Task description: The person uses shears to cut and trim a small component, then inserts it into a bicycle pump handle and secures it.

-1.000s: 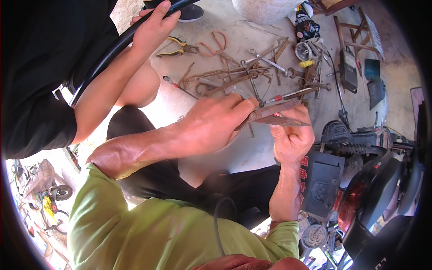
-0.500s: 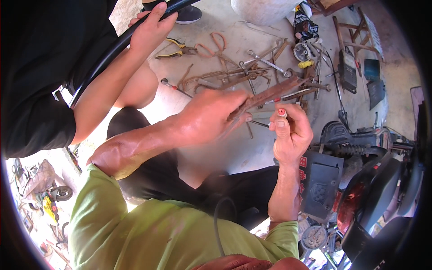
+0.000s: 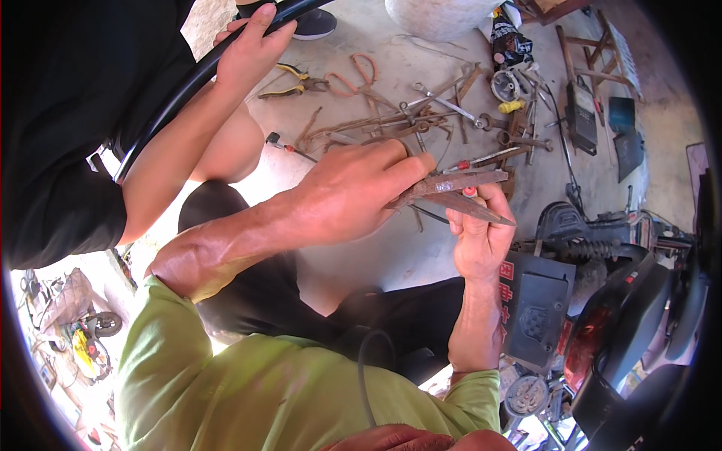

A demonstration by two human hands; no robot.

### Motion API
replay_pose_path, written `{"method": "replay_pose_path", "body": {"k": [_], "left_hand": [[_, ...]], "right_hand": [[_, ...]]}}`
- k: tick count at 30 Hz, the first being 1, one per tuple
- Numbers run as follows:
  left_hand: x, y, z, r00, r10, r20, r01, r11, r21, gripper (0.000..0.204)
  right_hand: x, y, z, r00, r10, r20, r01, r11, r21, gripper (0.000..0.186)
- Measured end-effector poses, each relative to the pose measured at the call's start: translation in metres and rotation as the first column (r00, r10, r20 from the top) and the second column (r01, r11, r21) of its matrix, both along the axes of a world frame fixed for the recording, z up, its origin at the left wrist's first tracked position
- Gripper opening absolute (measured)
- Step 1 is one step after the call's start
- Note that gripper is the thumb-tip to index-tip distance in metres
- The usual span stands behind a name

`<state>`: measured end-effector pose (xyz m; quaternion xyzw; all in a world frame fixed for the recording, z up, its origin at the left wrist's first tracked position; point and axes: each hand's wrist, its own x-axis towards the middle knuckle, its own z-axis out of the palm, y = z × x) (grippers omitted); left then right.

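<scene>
My left hand (image 3: 368, 192) grips rusty shears (image 3: 462, 181), their two long blades spread apart over my right hand (image 3: 481, 237). My right hand pinches a small pale piece with a red tip (image 3: 470, 192), just behind the blades; a thin dark cable runs toward it under the shears, though I cannot tell if they join. Beyond my hands, rusty and steel wrenches (image 3: 523, 141) and rods lie heaped on the concrete floor, with yellow-handled pliers (image 3: 297, 88) and orange wire loops (image 3: 353, 75).
At left a co-worker's hand (image 3: 252, 52) holds a black tube (image 3: 165, 113). A scooter (image 3: 632, 316) stands at right beside a dark panel (image 3: 538, 316). A white container (image 3: 440, 15), wooden frame (image 3: 594, 60) and metal parts (image 3: 508, 89) sit at the back.
The shears swung up and away from my right hand, then came back down across it with blades more spread. My right hand stays near its place, tilted slightly. The co-worker barely moved.
</scene>
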<state>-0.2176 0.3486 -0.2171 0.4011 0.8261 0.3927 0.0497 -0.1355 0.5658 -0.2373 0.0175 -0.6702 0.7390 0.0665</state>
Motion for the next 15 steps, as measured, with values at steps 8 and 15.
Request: {"method": "replay_pose_path", "body": {"k": [8,15], "left_hand": [[-0.0005,-0.0028,-0.0005,1.000,-0.012,0.025,0.014,0.998,-0.059,0.047],[0.0028,-0.0016,-0.0027,0.999,-0.026,0.021,0.027,0.999,-0.045,0.044]], "right_hand": [[0.0025,0.0013,0.0015,0.997,-0.022,0.080,0.018,0.999,0.044,0.038],[0.0043,0.0096,0.0021,0.999,-0.020,0.038,0.016,0.994,0.105,0.030]]}}
